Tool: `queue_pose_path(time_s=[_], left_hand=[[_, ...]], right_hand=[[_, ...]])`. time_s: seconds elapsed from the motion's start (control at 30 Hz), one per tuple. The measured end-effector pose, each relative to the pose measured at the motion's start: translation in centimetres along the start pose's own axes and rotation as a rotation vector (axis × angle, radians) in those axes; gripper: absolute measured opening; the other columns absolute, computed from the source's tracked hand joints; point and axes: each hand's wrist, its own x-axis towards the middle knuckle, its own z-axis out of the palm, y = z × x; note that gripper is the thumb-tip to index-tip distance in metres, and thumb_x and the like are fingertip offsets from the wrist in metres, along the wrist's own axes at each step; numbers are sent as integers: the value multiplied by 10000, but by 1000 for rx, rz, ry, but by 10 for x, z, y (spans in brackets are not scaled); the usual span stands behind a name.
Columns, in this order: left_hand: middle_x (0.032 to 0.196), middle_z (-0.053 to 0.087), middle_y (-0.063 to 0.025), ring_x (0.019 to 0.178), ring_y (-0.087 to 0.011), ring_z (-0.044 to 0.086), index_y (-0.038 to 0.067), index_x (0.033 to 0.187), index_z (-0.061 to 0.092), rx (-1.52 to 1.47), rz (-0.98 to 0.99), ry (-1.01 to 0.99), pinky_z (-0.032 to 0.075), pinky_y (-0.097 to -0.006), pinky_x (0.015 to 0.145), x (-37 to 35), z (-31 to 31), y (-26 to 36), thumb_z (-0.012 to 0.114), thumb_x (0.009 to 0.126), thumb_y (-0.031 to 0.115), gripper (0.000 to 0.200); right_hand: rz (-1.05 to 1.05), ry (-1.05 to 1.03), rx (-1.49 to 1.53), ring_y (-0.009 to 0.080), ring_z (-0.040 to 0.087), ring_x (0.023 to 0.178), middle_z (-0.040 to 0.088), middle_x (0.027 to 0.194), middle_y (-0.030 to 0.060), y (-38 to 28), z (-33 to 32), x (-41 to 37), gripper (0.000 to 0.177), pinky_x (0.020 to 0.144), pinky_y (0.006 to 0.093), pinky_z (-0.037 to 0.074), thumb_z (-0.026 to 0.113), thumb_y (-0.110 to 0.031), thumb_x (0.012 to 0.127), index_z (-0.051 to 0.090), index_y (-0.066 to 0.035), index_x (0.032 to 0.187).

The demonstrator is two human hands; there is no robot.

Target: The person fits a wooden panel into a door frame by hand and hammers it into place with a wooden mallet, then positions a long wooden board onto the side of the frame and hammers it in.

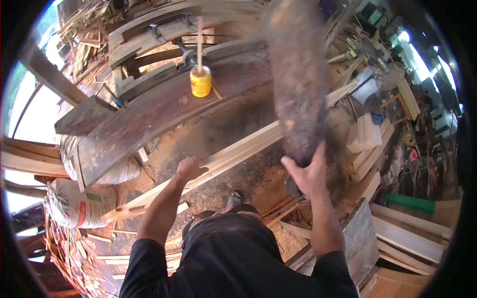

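Long pale wooden boards (pixel 238 150) lie diagonally across the view in front of my body. My left hand (pixel 191 169) is at their upper edge, fingers apart, with nothing gripped in it. On the right, my right hand (pixel 309 174) holds the lower end of a dark, rough, blurred wooden piece (pixel 297 74) between thumb and fingers. This piece rises toward the top of the view and hides part of the boards. Beyond the boards, a yellow can (pixel 200 85) with a stick standing in it rests on a brown plank (pixel 164 109).
Filled sacks (pixel 82 203) and thin wood strips lie at the left. A grey block (pixel 355 238) and stacked boards (pixel 407 231) are at the lower right. Short pale pieces (pixel 365 134) sit beyond my right hand. Sawdust and scraps cover the floor near my feet.
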Motion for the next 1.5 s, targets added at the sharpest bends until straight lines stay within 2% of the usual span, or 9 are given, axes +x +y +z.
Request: queue_pose_path(time_s=[0.2,0.27,0.37,0.73,0.87,0.97,1.03,1.37,1.5], left_hand=[[1091,721,-185,1029,-378,684,109,1182,691,19,-21,-127,547,-470,872,79,25,63,737,822,360,441],[1085,719,-193,1025,-384,682,108,1168,701,-75,-129,-200,547,-478,868,83,30,56,734,823,348,422],[1089,721,-179,1040,-363,685,127,1145,717,82,-105,-116,549,-473,895,80,31,67,721,824,345,388],[1065,721,-189,1014,-390,680,145,1165,724,16,-147,-143,538,-481,898,86,35,65,696,818,332,395],[1073,722,-182,1016,-391,679,152,1189,707,103,-181,-174,537,-476,913,88,27,75,695,833,332,399],[1072,724,-178,1014,-397,679,156,1179,707,22,-208,-222,538,-485,909,90,17,84,695,842,332,380],[1064,723,-181,1009,-399,680,159,1178,706,71,-249,-207,540,-491,899,89,18,95,693,845,330,375],[1027,735,-159,988,-360,699,184,1195,698,-36,-286,-224,547,-468,876,100,72,26,736,827,349,405],[1073,716,-196,994,-393,688,176,1282,631,132,-166,-245,529,-509,895,171,28,182,669,884,401,458]], right_hand=[[-83,198,-121,363,604,1158,561,1236,296,105,8,10,741,974,477,486,781,-227,820,384,90,1360],[414,-302,-323,407,638,1108,604,1207,293,173,21,-16,720,929,511,518,751,-296,845,420,86,1358],[434,-362,-403,432,661,1030,637,1144,275,253,40,-35,717,891,514,535,754,-299,842,427,77,1357],[40,216,-83,343,653,1056,633,1122,267,131,-111,85,697,893,425,520,806,-225,821,408,83,1303],[-81,431,-9,352,607,1107,565,1243,280,191,-98,94,733,927,418,492,796,-201,836,377,92,1362],[77,66,-162,426,581,1175,516,1306,321,281,-45,36,743,935,465,497,766,-250,858,389,102,1393],[640,-282,-400,480,593,1134,555,1264,326,316,-19,14,708,907,495,514,760,-291,848,446,57,1379],[547,-153,-1,444,664,1012,670,1049,272,307,-71,56,623,865,482,522,795,-294,812,527,35,1268],[308,84,29,316,636,1112,630,1204,223,269,-153,149,727,946,411,501,849,-190,773,460,29,1346]])
